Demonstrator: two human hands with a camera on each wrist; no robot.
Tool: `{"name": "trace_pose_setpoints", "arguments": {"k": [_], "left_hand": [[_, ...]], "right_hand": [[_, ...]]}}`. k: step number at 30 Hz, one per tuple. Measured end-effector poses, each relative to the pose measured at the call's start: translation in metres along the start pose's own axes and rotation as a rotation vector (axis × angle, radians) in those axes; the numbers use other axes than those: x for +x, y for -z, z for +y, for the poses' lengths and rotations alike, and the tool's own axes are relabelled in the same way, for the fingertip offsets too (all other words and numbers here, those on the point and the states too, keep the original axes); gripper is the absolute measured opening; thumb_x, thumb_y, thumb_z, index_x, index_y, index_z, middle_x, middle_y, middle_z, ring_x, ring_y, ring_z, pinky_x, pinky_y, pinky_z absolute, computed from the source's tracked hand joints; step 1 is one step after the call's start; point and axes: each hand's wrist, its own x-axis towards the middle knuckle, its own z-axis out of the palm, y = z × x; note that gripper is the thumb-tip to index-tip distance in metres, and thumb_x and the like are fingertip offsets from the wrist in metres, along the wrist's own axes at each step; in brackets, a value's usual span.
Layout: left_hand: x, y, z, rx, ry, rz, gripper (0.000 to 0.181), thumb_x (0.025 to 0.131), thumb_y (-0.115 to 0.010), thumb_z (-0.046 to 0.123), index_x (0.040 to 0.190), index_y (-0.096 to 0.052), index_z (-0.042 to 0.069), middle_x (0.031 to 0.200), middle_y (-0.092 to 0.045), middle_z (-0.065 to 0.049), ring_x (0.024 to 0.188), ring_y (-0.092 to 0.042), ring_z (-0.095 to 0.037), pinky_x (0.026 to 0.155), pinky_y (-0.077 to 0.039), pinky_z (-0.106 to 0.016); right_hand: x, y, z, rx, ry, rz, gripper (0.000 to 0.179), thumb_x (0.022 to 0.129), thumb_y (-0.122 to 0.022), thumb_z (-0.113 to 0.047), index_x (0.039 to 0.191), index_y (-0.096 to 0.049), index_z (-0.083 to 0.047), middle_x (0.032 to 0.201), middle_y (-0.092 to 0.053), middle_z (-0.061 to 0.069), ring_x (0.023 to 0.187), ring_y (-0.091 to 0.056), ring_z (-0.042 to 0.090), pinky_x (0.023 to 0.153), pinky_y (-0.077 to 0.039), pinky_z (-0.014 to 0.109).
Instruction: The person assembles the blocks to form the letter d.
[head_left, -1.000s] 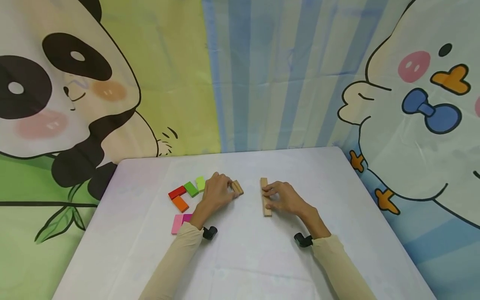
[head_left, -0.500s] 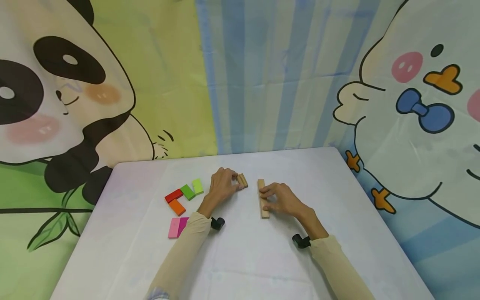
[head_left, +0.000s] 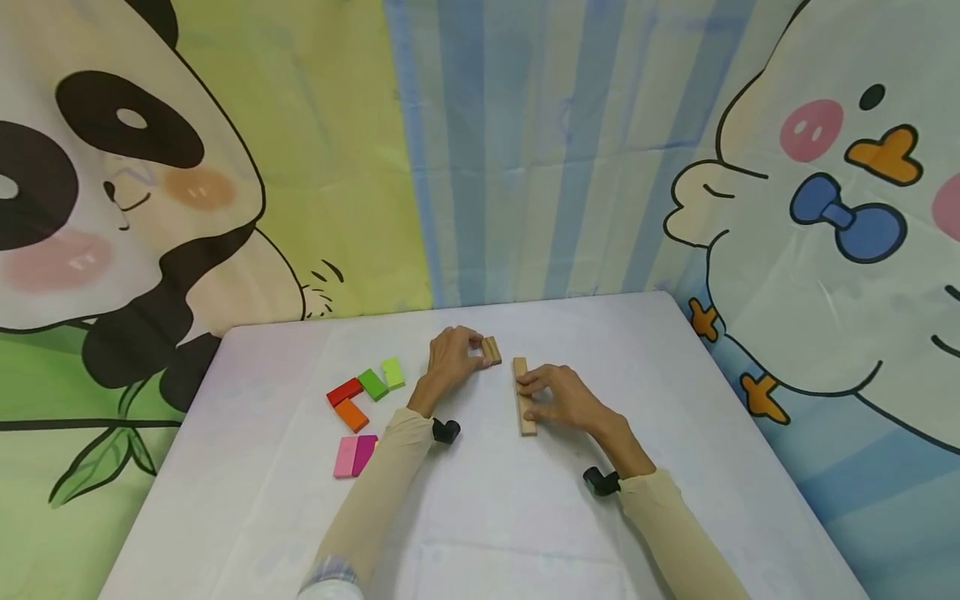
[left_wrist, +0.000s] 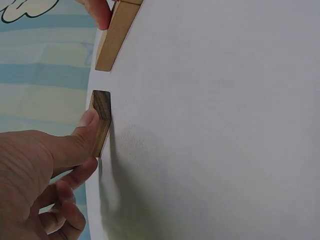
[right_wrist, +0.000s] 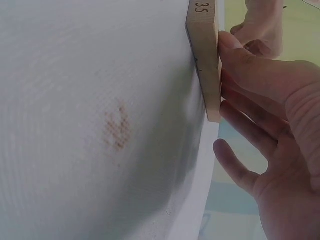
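My left hand point(head_left: 451, 354) pinches a dark-striped brown wooden block point(head_left: 491, 351) between thumb and fingers at the table's far middle. In the left wrist view, the thumb lies across the face of that brown block point(left_wrist: 103, 107), low over the white surface. To its right, a strip of pale wooden blocks point(head_left: 523, 427) lies end to end, pointing away from me. My right hand point(head_left: 566, 396) rests its fingertips on this strip. One pale block point(right_wrist: 204, 55) carries the number 35 in the right wrist view, with the thumb and fingers touching its upper side.
On the left of the white table point(head_left: 465, 517) lie a red block point(head_left: 345, 392), an orange block point(head_left: 351, 414), a green block point(head_left: 373, 384) and a lime block point(head_left: 393, 372). Pink point(head_left: 346, 457) and magenta point(head_left: 363, 455) blocks sit nearer, beside the left sleeve. A cartoon-printed curtain point(head_left: 495, 167) hangs behind.
My left hand has moved right and away from me with the brown block, bringing it closer to the pale strip's far end. The right hand stays on the strip.
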Motion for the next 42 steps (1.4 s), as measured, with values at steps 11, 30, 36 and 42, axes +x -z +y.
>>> {"name": "trace_pose_setpoints", "arguments": {"k": [11,30,36,42], "left_hand": [[0.021,-0.008,0.009,-0.092,0.001,-0.024,0.045,0.087,-0.094,0.029,0.127,-0.081,0.011,0.115,-0.083,-0.003,0.115,-0.073,-0.028,0.105,-0.053,-0.047],[0.034,-0.022,0.017,-0.2,0.011,-0.042,0.042,0.086,-0.095,0.027,0.123,-0.083,0.014,0.106,-0.084,0.001,0.099,-0.072,-0.021,0.09,-0.052,-0.041],[0.031,-0.025,0.019,-0.234,-0.026,-0.044,0.041,0.088,-0.094,0.026,0.124,-0.083,0.013,0.105,-0.085,0.001,0.091,-0.071,-0.017,0.083,-0.049,-0.035],[0.032,-0.025,0.021,-0.234,-0.045,-0.059,0.041,0.088,-0.094,0.024,0.126,-0.082,0.013,0.105,-0.085,0.001,0.09,-0.071,-0.018,0.08,-0.048,-0.034]], "right_hand": [[0.002,0.004,0.003,-0.011,0.009,-0.002,0.039,0.085,-0.094,-0.012,0.12,-0.082,0.0,0.138,-0.076,0.015,0.133,-0.068,0.04,0.117,-0.049,0.06],[0.003,0.002,0.005,0.002,0.006,0.0,0.041,0.082,-0.097,-0.014,0.118,-0.083,0.0,0.135,-0.078,0.013,0.132,-0.07,0.036,0.116,-0.051,0.058],[0.003,0.0,0.008,0.008,0.021,0.013,0.04,0.082,-0.097,-0.015,0.117,-0.084,-0.002,0.134,-0.079,0.011,0.13,-0.072,0.034,0.114,-0.053,0.056],[0.003,0.0,0.009,0.002,0.022,0.012,0.041,0.082,-0.097,-0.016,0.118,-0.083,-0.002,0.134,-0.079,0.011,0.13,-0.072,0.033,0.115,-0.052,0.056]]}}
